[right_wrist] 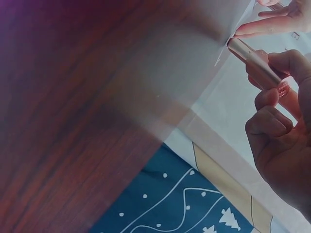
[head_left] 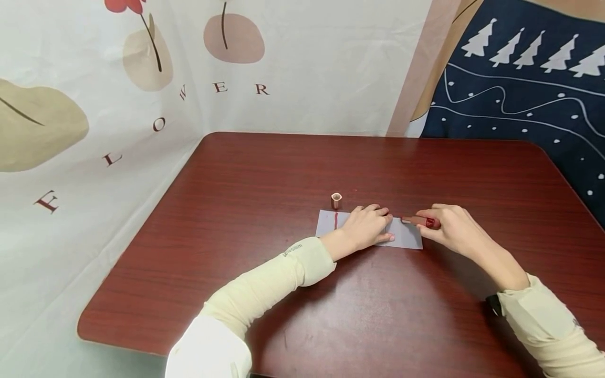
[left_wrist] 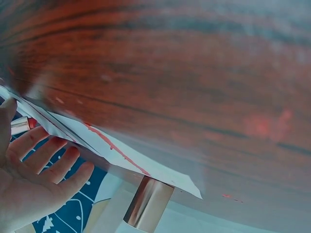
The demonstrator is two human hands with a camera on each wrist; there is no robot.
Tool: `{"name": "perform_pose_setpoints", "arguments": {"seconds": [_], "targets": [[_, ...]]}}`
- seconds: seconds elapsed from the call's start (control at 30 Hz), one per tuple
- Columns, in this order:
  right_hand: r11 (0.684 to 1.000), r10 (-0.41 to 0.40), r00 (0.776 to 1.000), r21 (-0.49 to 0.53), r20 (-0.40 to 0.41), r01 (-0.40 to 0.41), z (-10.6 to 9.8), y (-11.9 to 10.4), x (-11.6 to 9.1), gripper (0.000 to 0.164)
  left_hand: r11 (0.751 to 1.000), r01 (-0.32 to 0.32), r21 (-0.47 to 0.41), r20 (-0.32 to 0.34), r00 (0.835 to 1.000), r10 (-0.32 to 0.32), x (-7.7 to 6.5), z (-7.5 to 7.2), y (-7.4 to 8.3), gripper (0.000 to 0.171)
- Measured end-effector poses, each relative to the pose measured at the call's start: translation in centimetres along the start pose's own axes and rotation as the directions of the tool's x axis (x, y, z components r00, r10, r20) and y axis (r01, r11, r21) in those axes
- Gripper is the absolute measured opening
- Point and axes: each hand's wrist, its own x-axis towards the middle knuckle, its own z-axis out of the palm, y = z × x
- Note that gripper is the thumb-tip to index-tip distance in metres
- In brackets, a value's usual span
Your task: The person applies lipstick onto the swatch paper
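Note:
A light grey-white paper (head_left: 407, 236) lies on the table with a red lipstick streak (head_left: 336, 220) drawn across its left part. My left hand (head_left: 365, 227) rests over the middle of the paper, fingers extended and the thumb toward the near edge. My right hand (head_left: 451, 229) pinches a lipstick (head_left: 416, 220) with a metallic tube, its red tip right at the far edge of the paper's right half. In the right wrist view the thumb and fingers wrap the lipstick tube (right_wrist: 260, 70). The metallic cap (head_left: 336, 200) stands just beyond the paper's left end.
The dark red wooden table (head_left: 264, 178) extends around the paper on all sides. Behind it hangs a pale printed cloth (head_left: 307, 89), with a navy cloth (head_left: 510, 105) showing white trees at the right.

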Motion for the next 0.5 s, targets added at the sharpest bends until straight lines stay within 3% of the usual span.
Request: {"name": "perform_pose_setpoints", "arguments": {"seconds": [0.5], "targets": [[1.000, 0.009, 1.000, -0.005, 0.024, -0.009, -0.16, -0.15, -0.04, 0.026, 1.000, 0.002, 0.000, 0.003, 1.000, -0.002, 0.05, 0.00, 0.03, 0.053]]}}
